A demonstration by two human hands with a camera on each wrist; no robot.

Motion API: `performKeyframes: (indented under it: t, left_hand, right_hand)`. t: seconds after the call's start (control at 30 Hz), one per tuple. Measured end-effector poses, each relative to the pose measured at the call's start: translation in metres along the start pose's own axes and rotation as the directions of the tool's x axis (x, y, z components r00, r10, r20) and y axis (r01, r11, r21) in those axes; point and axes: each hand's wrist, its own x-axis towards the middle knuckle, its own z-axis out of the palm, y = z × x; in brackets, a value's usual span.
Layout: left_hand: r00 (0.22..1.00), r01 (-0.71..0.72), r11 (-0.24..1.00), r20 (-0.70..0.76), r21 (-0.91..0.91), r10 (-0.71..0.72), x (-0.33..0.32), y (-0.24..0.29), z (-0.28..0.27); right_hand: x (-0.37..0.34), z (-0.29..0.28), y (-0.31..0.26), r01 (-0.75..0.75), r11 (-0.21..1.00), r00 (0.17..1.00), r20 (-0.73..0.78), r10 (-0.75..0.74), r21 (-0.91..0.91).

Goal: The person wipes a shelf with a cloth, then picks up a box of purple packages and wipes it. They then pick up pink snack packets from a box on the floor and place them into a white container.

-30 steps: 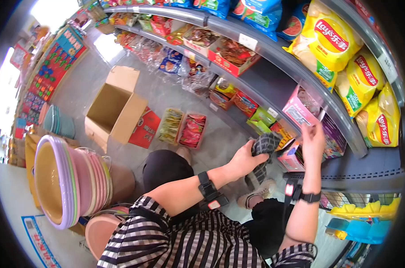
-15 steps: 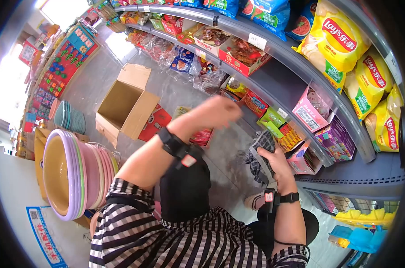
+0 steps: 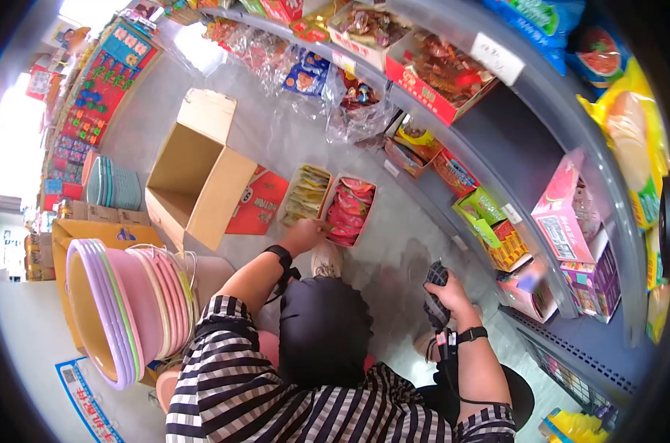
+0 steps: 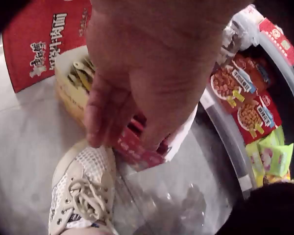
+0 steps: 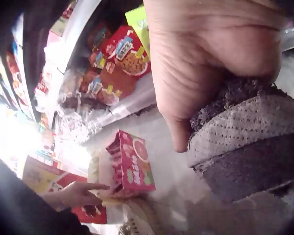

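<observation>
The left hand (image 3: 305,235) is at the near ends of two small open boxes on the floor. One holds yellow-green packets (image 3: 306,193), the other pink packets (image 3: 352,203). In the left wrist view, that hand (image 4: 147,73) points downward over the pink-red box (image 4: 137,155), hiding part of it; whether it touches the box is unclear. The right wrist view shows its index finger extended beside the pink box (image 5: 137,164). Away from the boxes, the right hand (image 3: 457,294) grips a bunched dark grey checked cloth (image 3: 437,295), its thick folds (image 5: 250,142) close to the camera.
An open cardboard box (image 3: 228,188) and a red sheet (image 3: 259,203) lie beyond the left hand. Stacked pastel buckets (image 3: 139,303) stand at left. Snack shelves (image 3: 453,155) curve along the right, with a pink box (image 3: 564,214) on one. A shoe (image 4: 85,186) is beside the small boxes.
The left hand let go of the cloth, swung left across the body and came down to the small boxes. The right hand left the shelf's pink box and took the cloth. The head view has shifted.
</observation>
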Motion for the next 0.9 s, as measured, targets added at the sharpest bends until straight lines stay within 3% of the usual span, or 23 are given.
performKeyframes:
  t: [0.03, 0.1, 0.17, 0.23, 0.37, 0.43, 0.47, 0.53, 0.77, 0.9]
  left_hand:
    - [1.000, 0.017, 1.000, 0.016, -0.010, -0.017, 0.000, -0.004, 0.014]
    - [0.973, -0.156, 0.984, 0.187, 0.086, 0.138, -0.002, -0.014, 0.035]
    - [0.971, -0.091, 0.985, 0.235, 0.148, 0.054, 0.000, -0.020, 0.046]
    - [0.986, -0.116, 0.991, 0.110, -0.074, 0.123, 0.007, -0.035, 0.061]
    - [0.990, -0.108, 0.994, 0.086, -0.032, 0.110, 0.006, -0.036, 0.066]
    - [0.997, 0.014, 0.995, -0.079, 0.097, -0.006, -0.001, -0.020, 0.056]
    - [0.997, 0.012, 0.996, -0.081, 0.094, -0.004, 0.000, -0.015, 0.053]
    - [0.933, 0.279, 0.952, -0.272, 0.126, -0.238, 0.005, -0.010, 0.047]
    - [0.959, 0.217, 0.966, -0.218, 0.138, -0.184, 0.023, -0.037, 0.065]
    - [0.939, 0.203, 0.968, -0.310, 0.145, -0.151, 0.026, -0.029, 0.069]
  right_hand:
    - [0.007, 0.008, 0.010, -0.018, 1.000, 1.000, 0.016, 0.018, -0.009]
    - [0.019, 0.025, 0.022, 0.009, 0.988, 1.000, 0.015, -0.006, -0.153]
    - [0.019, 0.036, 0.022, -0.041, 0.964, 0.999, 0.017, 0.047, -0.263]
    - [0.015, 0.044, 0.026, -0.094, 0.927, 0.995, 0.007, 0.104, -0.362]
    - [0.006, 0.052, 0.059, -0.089, 0.902, 0.996, -0.008, 0.094, -0.422]
    - [0.003, 0.050, 0.069, -0.091, 0.895, 0.995, -0.005, 0.099, -0.437]
    - [0.002, 0.049, 0.074, -0.094, 0.889, 0.995, -0.005, 0.103, -0.448]
    - [-0.003, 0.048, 0.073, -0.097, 0.880, 0.994, -0.004, 0.108, -0.464]
    - [-0.015, 0.056, 0.072, -0.092, 0.880, 0.995, -0.070, 0.066, -0.466]
    - [-0.011, 0.058, 0.075, -0.117, 0.864, 0.993, -0.045, 0.109, -0.489]
